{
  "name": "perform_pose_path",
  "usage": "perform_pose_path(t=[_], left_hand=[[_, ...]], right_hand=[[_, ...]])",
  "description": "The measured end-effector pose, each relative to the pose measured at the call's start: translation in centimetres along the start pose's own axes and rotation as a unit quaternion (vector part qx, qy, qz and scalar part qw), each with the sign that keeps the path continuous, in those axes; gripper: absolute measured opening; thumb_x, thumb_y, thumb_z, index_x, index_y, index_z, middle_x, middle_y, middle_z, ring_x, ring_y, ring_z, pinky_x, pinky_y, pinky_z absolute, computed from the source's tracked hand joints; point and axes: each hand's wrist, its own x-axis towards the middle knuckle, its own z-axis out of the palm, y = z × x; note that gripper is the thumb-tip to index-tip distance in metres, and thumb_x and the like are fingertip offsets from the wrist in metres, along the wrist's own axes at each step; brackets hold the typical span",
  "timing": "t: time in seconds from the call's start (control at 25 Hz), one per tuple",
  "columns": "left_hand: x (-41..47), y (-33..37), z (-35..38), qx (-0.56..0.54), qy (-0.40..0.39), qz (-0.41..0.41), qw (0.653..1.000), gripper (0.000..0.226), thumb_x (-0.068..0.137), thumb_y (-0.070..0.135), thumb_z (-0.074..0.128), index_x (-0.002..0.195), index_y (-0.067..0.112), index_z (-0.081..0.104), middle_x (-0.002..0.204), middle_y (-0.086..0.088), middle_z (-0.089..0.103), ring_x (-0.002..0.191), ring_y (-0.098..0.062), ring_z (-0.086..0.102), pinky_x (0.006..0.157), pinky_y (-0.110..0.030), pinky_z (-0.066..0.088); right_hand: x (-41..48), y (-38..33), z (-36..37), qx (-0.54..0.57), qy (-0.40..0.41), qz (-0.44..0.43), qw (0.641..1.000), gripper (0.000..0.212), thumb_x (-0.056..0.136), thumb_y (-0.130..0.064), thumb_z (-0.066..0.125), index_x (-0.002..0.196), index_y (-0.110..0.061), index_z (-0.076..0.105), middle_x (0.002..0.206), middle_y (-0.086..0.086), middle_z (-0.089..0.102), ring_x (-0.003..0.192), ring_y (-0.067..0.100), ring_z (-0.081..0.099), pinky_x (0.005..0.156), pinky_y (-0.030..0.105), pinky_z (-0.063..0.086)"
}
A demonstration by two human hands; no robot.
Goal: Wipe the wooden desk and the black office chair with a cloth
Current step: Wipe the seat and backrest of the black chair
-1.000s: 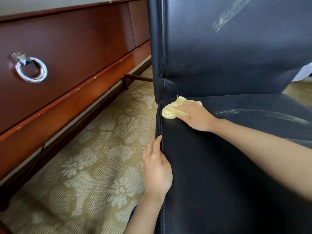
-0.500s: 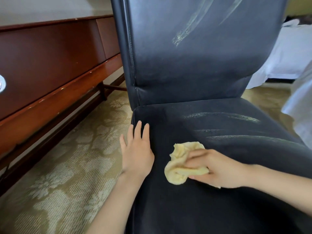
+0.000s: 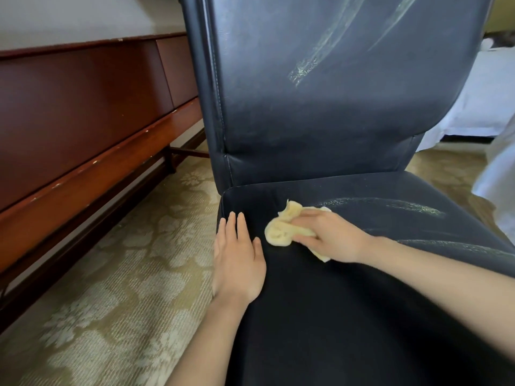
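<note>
The black office chair (image 3: 348,316) fills the middle and right, its leather seat and backrest streaked with pale wet marks. A bunched yellow cloth (image 3: 281,228) lies on the seat near the back left corner. My right hand (image 3: 331,236) grips the cloth and presses it onto the seat. Just left of it my left hand (image 3: 238,260) lies flat on the seat's left edge, fingers straight, holding nothing. The wooden desk (image 3: 83,112) runs along the left, dark red-brown.
Patterned beige carpet (image 3: 111,288) covers the floor between the desk and the chair. A desk crossbar (image 3: 189,153) runs low behind the chair. White bedding (image 3: 490,93) sits to the right of the backrest.
My right hand has slid the cloth from the seat's back corner toward me, then back up the seat. My left hand has moved from the seat's side onto its top edge.
</note>
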Motion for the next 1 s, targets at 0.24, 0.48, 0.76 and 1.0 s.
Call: perform_pose_path(t=[0.24, 0.48, 0.76, 1.0], left_hand=[[0.3, -0.2, 0.3, 0.01, 0.002, 0.004, 1.0, 0.056, 0.102, 0.03, 0.026, 0.153, 0.017, 0.006, 0.16, 0.004, 0.003, 0.146, -0.012, -0.008, 0.117, -0.026, -0.003], [0.4, -0.4, 0.6, 0.014, 0.009, -0.004, 1.0, 0.056, 0.102, 0.029, 0.027, 0.153, 0.017, 0.007, 0.16, 0.004, 0.006, 0.146, -0.01, -0.005, 0.118, -0.025, -0.003], [0.6, -0.2, 0.4, 0.001, 0.003, -0.008, 1.0, 0.055, 0.102, 0.025, 0.028, 0.152, 0.013, 0.01, 0.16, 0.002, 0.011, 0.147, -0.011, -0.001, 0.119, -0.027, 0.001], [0.9, -0.1, 0.2, 0.0, 0.001, -0.003, 1.0, 0.052, 0.102, 0.024, 0.03, 0.151, 0.014, 0.019, 0.159, 0.001, 0.015, 0.147, -0.011, 0.003, 0.12, -0.029, 0.003]], right_hand=[[9.6, 1.1, 0.3, -0.037, 0.068, 0.157, 0.985, 0.017, 0.094, -0.018, 0.049, 0.106, -0.014, 0.061, 0.1, 0.009, 0.059, 0.097, 0.027, 0.057, 0.072, 0.03, 0.033], [15.9, -2.2, 2.6, -0.106, 0.037, 0.219, 0.969, 0.02, 0.079, -0.009, 0.057, 0.098, -0.017, 0.058, 0.104, 0.005, 0.06, 0.108, 0.027, 0.05, 0.087, 0.044, 0.045], [10.6, -2.9, 2.2, 0.002, 0.065, -0.006, 0.998, 0.021, 0.095, -0.006, 0.043, 0.083, -0.021, 0.052, 0.077, -0.004, 0.054, 0.083, 0.019, 0.053, 0.073, 0.037, 0.044], [-0.4, -1.2, 1.5, 0.058, 0.091, -0.046, 0.993, 0.014, 0.093, -0.003, 0.049, 0.091, -0.014, 0.056, 0.088, -0.01, 0.054, 0.089, 0.008, 0.048, 0.095, 0.02, 0.038]])
